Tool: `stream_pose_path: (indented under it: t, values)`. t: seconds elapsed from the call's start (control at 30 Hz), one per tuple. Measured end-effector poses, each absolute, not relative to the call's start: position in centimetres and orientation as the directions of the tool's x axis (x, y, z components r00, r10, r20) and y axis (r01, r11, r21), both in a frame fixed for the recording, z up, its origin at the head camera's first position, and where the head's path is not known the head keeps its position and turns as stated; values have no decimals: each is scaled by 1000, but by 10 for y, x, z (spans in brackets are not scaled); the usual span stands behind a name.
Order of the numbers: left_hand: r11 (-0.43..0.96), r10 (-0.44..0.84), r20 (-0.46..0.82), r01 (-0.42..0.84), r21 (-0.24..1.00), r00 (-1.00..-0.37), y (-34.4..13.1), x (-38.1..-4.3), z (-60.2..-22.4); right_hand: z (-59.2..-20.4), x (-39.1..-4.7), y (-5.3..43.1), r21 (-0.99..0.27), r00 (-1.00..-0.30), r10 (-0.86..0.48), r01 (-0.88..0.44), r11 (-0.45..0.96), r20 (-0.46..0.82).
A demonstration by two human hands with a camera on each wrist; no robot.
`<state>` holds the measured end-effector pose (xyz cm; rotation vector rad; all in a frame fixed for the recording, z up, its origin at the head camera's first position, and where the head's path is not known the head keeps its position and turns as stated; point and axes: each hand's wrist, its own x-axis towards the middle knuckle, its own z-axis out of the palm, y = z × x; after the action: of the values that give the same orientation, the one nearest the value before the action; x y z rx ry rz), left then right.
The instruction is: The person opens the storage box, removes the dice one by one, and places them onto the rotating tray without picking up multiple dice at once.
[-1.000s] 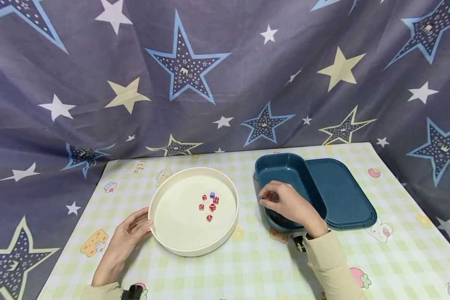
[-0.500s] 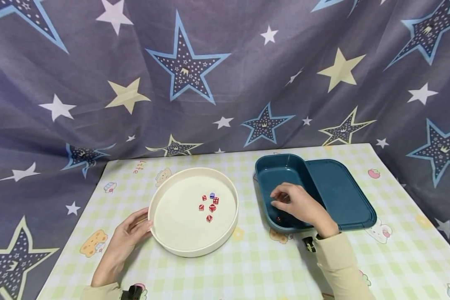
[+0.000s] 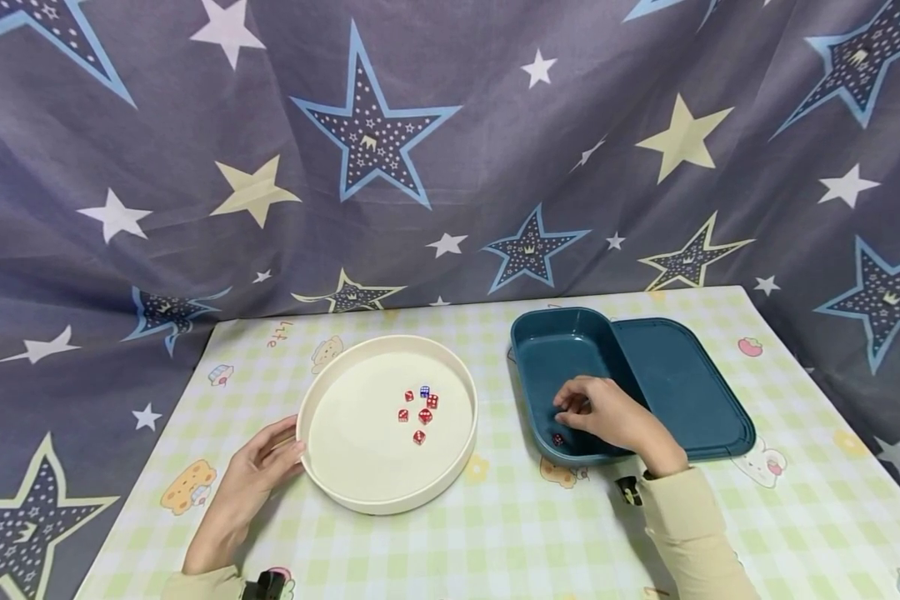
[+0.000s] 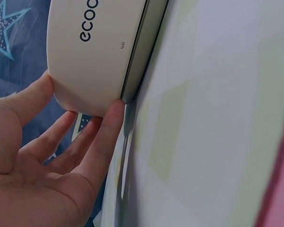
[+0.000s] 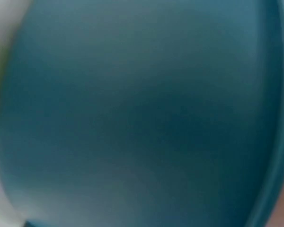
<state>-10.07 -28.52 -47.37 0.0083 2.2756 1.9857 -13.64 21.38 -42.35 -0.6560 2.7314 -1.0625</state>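
Note:
My left hand (image 3: pixel 251 483) holds the near-left side of a round cream tray (image 3: pixel 386 503). In the left wrist view, the thumb meets the rim and a fingertip (image 4: pixel 114 109) reaches the lower edge of the wall. Several red dice (image 3: pixel 425 416) and one blue die (image 3: pixel 424 391) lie in the tray. Over the dark teal box (image 3: pixel 570 329), my right hand (image 3: pixel 611 415) has loosely bent fingers with no held thing visible. A dark red die (image 3: pixel 557 439) sits on the box floor just below its fingertips. In the right wrist view, the blurred teal box wall (image 5: pixel 142 113) hides the fingers.
A matching teal lid (image 3: pixel 686 387) lies against the right side of the box. Green-checked cloth (image 3: pixel 487 533) covers the table, and a star-patterned curtain (image 3: pixel 465 150) hangs behind its back edge.
My right hand has moved right and a little nearer over the box, exposing the red die on the box floor. My left hand and the tray with its dice have stayed put.

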Motion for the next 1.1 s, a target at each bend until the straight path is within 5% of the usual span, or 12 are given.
stream_pose_path:
  t: [0.47, 1.1]
  values:
    - [147, 79, -101, -89, 985, -992, -283, -101, -472, -434, -136, 211, -713, -857, -505, -289, 639, -104]
    - [144, 77, -92, -80, 986, -993, -284, -101, -473, -437, -140, 213, -661, -854, -519, -381, 647, -17]
